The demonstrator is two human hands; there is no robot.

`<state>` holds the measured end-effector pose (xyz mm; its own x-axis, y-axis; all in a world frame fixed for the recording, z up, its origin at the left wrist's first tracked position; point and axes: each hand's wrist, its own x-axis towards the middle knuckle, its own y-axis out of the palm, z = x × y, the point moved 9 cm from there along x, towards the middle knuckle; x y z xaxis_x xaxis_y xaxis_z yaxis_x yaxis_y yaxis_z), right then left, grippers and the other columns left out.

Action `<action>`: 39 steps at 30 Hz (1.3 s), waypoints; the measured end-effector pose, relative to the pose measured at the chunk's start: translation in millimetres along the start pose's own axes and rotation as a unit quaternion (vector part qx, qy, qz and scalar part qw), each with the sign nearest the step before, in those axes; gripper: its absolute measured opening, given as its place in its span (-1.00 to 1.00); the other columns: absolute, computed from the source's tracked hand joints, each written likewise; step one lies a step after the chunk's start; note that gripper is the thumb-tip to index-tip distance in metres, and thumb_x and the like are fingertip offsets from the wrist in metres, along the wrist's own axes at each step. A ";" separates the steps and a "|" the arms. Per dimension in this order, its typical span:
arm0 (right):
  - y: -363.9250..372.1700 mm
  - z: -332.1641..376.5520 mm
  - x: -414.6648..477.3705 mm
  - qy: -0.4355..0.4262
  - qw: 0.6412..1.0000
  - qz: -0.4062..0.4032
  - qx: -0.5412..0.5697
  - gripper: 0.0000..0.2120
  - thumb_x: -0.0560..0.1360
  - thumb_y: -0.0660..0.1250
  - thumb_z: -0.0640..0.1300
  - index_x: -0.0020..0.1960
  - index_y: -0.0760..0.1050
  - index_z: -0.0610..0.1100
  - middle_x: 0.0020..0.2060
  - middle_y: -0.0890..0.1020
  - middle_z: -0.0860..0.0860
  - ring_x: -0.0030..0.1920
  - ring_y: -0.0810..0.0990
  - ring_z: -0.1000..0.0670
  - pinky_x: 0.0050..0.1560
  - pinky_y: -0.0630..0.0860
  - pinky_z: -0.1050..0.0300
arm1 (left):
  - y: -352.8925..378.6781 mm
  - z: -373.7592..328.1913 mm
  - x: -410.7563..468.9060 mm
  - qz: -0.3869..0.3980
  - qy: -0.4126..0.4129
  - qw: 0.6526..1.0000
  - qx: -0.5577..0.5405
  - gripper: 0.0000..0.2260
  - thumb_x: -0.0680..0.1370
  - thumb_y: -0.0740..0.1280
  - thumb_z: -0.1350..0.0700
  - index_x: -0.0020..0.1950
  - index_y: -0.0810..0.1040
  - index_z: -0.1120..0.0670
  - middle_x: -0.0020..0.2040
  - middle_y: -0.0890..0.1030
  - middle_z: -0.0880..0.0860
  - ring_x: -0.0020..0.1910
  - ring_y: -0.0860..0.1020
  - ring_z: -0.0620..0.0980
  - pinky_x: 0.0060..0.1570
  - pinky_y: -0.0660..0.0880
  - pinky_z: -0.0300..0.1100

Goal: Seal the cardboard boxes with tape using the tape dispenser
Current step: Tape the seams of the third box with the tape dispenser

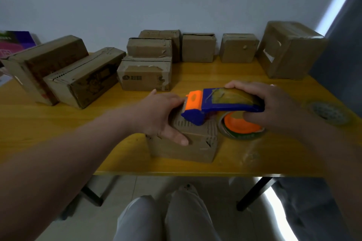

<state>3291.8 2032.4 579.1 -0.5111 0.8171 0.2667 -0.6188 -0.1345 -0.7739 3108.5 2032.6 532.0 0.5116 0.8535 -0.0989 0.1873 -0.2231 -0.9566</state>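
Observation:
A small cardboard box (pixel 195 146) sits near the front edge of the yellow table (pixel 98 123). My left hand (pixel 166 119) lies over the box's left top, thumb down its front face and fingers across the top. My right hand (pixel 274 107) grips a blue and orange tape dispenser (pixel 219 105) with its roll of tape (pixel 241 129). The dispenser's orange head rests on the top of the box, right beside my left hand's fingers.
Several cardboard boxes (pixel 145 76) stand along the back of the table, from far left (pixel 64 76) to a large one at far right (pixel 290 50). A spare tape roll (pixel 329 112) lies at the right edge. My knees (pixel 166 217) show below the table.

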 end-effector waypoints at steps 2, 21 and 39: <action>2.4 2.2 1.4 0.000 1.000 -0.006 0.017 -0.30 0.33 0.43 -0.33 0.21 0.35 0.34 0.00 0.52 0.19 -0.14 0.52 0.22 -0.23 0.42 0.44 | -4.6 2.1 3.5 0.003 0.004 1.000 0.001 -0.16 0.21 0.46 -0.34 0.41 0.30 -0.10 0.26 0.41 -0.12 0.27 0.35 -0.12 0.37 0.18 -0.06; -12.8 -11.8 -21.1 0.017 1.000 -0.013 0.010 -0.29 0.28 0.49 -0.31 0.23 0.39 0.29 -0.08 0.49 0.27 -0.12 0.50 0.33 -0.22 0.38 0.54 | -9.2 27.7 -10.2 -0.002 -0.021 0.998 -0.057 -0.19 0.24 0.47 -0.26 0.39 0.29 -0.01 0.19 0.39 -0.09 0.15 0.36 -0.15 0.07 0.33 -0.35; 46.9 -18.7 -21.6 0.037 0.994 -0.101 0.033 -0.30 0.36 0.46 -0.21 0.36 0.33 0.28 0.04 0.51 -0.01 -0.09 0.55 0.07 -0.19 0.58 0.15 | 19.3 17.2 -18.5 0.028 -0.064 0.990 0.125 0.03 0.24 -0.09 -0.56 0.51 -0.33 -0.01 0.52 -0.31 0.01 0.42 -0.30 -0.14 0.33 -0.29 -0.18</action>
<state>3285.0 2018.9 526.4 -0.3286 0.8694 0.3689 -0.7436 0.0027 -0.6686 3088.2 2020.5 510.7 0.4016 0.8994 -0.1725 -0.0599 -0.1622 -0.9849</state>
